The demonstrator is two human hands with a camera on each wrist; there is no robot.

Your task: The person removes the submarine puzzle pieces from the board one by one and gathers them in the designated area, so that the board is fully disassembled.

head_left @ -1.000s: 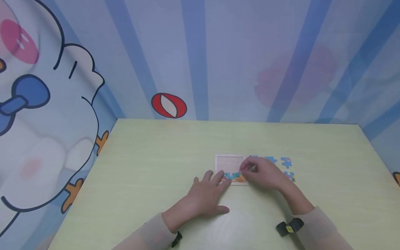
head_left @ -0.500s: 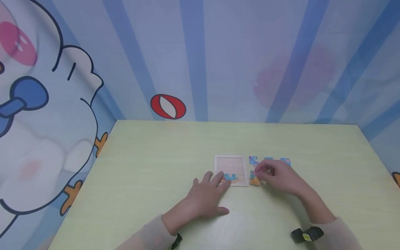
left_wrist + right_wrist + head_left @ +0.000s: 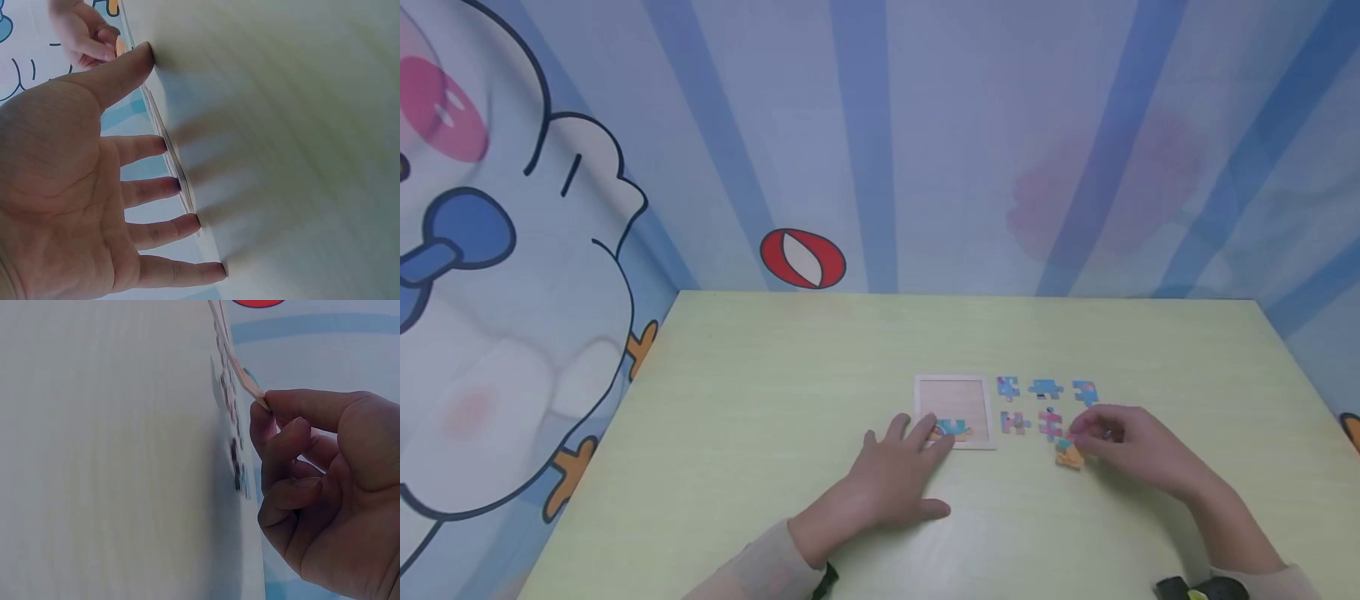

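My right hand (image 3: 1138, 450) pinches an orange and teal jigsaw piece (image 3: 1069, 455) between thumb and index finger, to the right of the puzzle tray. In the right wrist view this piece (image 3: 249, 386) appears edge-on, held off the table, with the other fingers curled. Fingers spread, my left hand (image 3: 891, 475) rests on the near left corner of the pale square tray (image 3: 955, 400). Blue and orange puzzle pieces (image 3: 953, 428) lie along the tray's near edge, partly covered by those fingers. In the left wrist view the left hand (image 3: 81, 181) has straight fingers touching down.
Several loose jigsaw pieces lie right of the tray in two rows, among them a blue one (image 3: 1046, 388) and a pink one (image 3: 1050, 423). My right hand may cover another. The light table (image 3: 760, 375) meets a patterned wall (image 3: 925, 167) at its far edge.
My right hand has lifted the orange piece from the tray's near right corner and carried it right, past the loose pieces. The left hand has stayed in place.
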